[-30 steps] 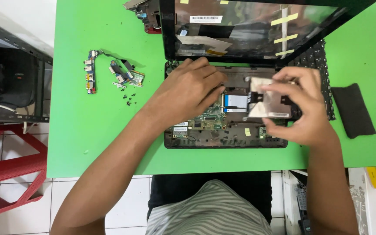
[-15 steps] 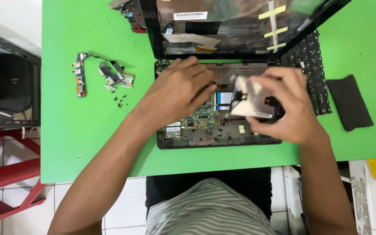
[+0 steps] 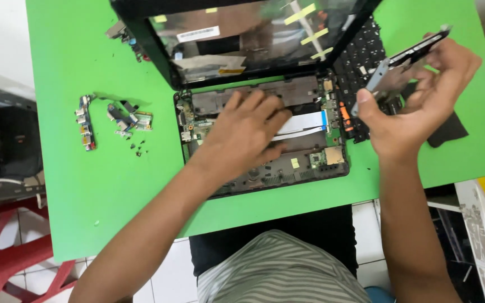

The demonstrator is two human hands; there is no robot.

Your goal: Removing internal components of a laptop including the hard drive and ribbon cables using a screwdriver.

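one drive (image 3: 408, 56), two hands, one laptop (image 3: 265, 134).

Laptop lid (image 3: 242, 33) cut off above (board under left hand (image 3: 242, 132) hidden)

Head view, steeply down, close

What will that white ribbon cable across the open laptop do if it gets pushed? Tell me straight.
The white ribbon cable looks thin and flat, so it would probably flex or buckle rather than slide. It seems very light, and a sharp crease might damage it. It lies by the left hand on the laptop base, so a nudge seems possible.
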